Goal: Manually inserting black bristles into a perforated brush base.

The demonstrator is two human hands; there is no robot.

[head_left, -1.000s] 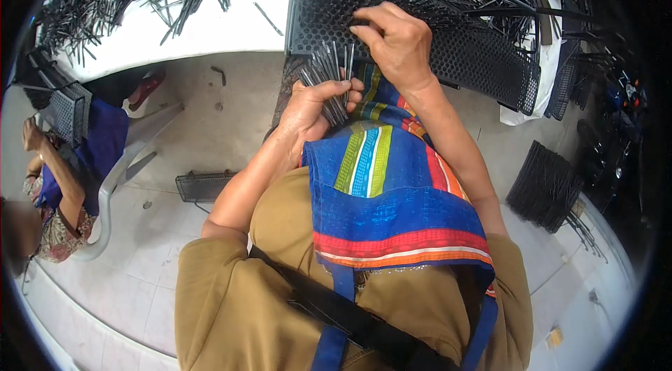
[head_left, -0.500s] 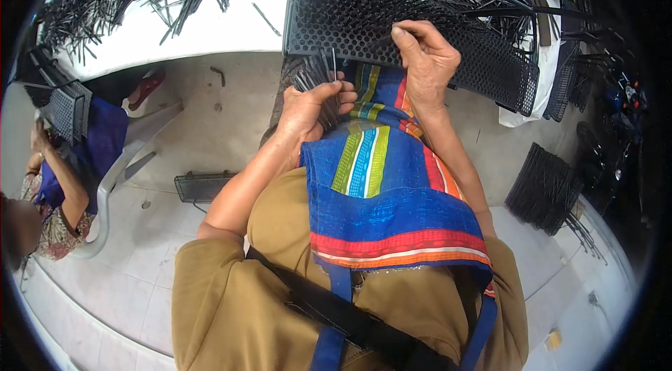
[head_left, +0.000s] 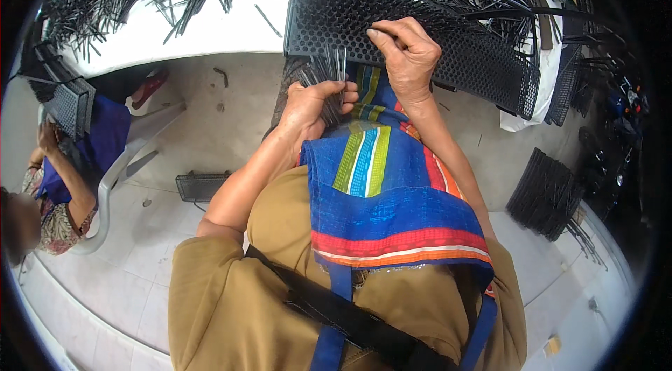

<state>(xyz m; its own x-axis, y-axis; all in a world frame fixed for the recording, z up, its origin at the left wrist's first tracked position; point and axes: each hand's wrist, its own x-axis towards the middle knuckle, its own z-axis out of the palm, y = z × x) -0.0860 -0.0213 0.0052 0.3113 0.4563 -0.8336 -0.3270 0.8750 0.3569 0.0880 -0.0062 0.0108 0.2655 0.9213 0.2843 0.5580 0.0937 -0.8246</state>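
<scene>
My left hand [head_left: 306, 106] is closed round a bundle of thin black sticks [head_left: 326, 68], which fan upward out of the fist over my lap. Just beyond it lies a long black perforated panel [head_left: 483, 59] with rows of round holes, tilted along the table's front edge. Many short black pieces [head_left: 350, 3] stand up from the holes in its left and far part. Over the panel's middle my right hand [head_left: 411, 56] is closed in a pinch, thumb against fingertips. Whatever the pinch holds, if anything, cannot be made out against the dark panel.
Heaps of loose black sticks [head_left: 91, 3] lie on the white-covered table [head_left: 241, 35]. At left a co-worker's hand [head_left: 49, 136] is at a similar panel [head_left: 70, 101]. A stack of black sticks [head_left: 544, 192] is on the floor at right. A striped blue apron [head_left: 392, 206] covers my lap.
My right hand has shifted left and slightly up over the panel, still pinched. My left hand keeps its bundle nearly in place, with the sticks a little more spread.
</scene>
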